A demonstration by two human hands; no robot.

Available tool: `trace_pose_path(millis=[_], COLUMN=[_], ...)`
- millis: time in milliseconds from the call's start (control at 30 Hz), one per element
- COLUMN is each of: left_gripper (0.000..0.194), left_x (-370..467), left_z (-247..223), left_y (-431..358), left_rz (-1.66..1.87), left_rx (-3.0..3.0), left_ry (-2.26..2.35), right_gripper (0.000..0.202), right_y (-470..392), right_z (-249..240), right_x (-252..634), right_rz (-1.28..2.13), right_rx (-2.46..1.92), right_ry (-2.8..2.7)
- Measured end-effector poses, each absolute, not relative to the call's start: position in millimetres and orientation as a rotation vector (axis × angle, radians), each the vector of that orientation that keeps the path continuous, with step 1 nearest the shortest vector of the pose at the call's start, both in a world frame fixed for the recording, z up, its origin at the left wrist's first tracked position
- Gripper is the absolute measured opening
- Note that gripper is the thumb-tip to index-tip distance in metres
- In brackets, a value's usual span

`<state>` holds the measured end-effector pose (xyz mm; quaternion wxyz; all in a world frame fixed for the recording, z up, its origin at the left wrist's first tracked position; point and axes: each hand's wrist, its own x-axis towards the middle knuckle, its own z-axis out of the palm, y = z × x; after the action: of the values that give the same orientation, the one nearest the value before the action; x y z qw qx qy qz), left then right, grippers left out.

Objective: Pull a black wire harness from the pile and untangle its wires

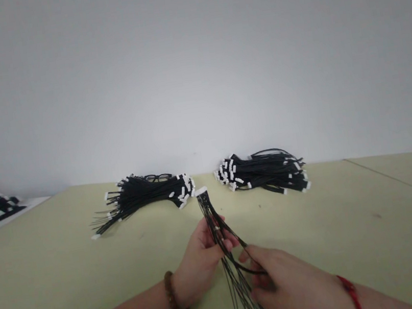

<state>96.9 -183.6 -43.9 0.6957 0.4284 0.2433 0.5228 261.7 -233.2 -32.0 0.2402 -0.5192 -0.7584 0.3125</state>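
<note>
Head view: a person's two bare hands work a wire harness (218, 235) above a pale green table (356, 225).
Harness axis: near-upright, white connector (200, 191) on top pointing away, loose black strands fanning down toward the camera.
Left hand (202, 261): fingers pinched around the thin strands; brown beaded bracelet (172, 296) at the wrist.
Right hand (283, 282): grasping a looped strand lower down; red cord (349, 292) at the wrist.
Behind: left bundle (143, 197) and right bundle (263, 172), both matte black wires tipped with white plastic plugs, lying flat and well apart.
</note>
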Motion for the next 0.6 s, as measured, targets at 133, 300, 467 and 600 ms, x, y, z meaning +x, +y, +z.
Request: trace_pose_path(millis=[133, 300, 467, 600], left_gripper=[0.032, 0.044, 0.034, 0.025], left_x=[88.8, 81.2, 89.9, 96.1], left_z=[-9.4, 81.3, 133.1, 128.0], left_y=[-185.6, -170.1, -152.7, -148.8], left_rz=[1.191, 0.974, 0.882, 0.828], left_rx=[1.04, 1.159, 1.233, 1.346], left_ry=[0.469, 0.209, 0.026, 0.047], right_gripper=[0.003, 0.019, 0.015, 0.009], right_y=[-206.9, -195.4, -193.7, -188.1], right_z=[17.6, 113.5, 153.1, 147.6], right_x=[251.2, 254.9, 258.6, 265.5], right_rz=[1.063, 1.149, 1.102, 1.162], right_rx=[-1.151, -0.773, -0.48, -0.393], right_ry=[-1.886, -1.627, -1.441, -1.365])
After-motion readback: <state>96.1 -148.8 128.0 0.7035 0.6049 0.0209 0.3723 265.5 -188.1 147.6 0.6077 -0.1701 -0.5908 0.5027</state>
